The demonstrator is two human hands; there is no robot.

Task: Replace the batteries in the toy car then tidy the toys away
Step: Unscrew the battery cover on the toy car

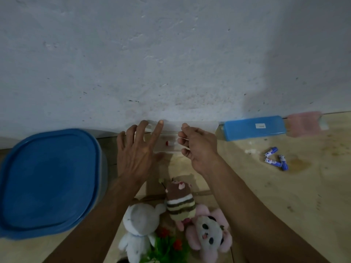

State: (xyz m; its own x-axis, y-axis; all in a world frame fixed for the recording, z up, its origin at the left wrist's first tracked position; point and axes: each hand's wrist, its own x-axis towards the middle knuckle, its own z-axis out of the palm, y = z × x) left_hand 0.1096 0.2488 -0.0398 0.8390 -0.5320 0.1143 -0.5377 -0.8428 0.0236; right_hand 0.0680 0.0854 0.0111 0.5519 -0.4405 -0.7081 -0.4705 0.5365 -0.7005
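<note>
A clear plastic box (201, 126) stands on the floor against the wall. A small red-and-white thing (169, 143) shows through it. My left hand (137, 150) lies with spread, straight fingers over the box's left part. My right hand (197, 147) has its fingers curled at the box's near edge and appears to grip it. Three blue batteries (275, 158) lie loose on the floor to the right. Near me lie a white plush (139, 224), a striped brown plush (180, 202) and a pink panda plush (208, 230). No toy car is in view.
A big tub with a blue lid (47, 179) stands at the left. A flat blue lid (254, 128) and a pink cloth (303, 123) lie by the wall at the right. A green plastic plant with red flowers (167, 243) sits between the plushes.
</note>
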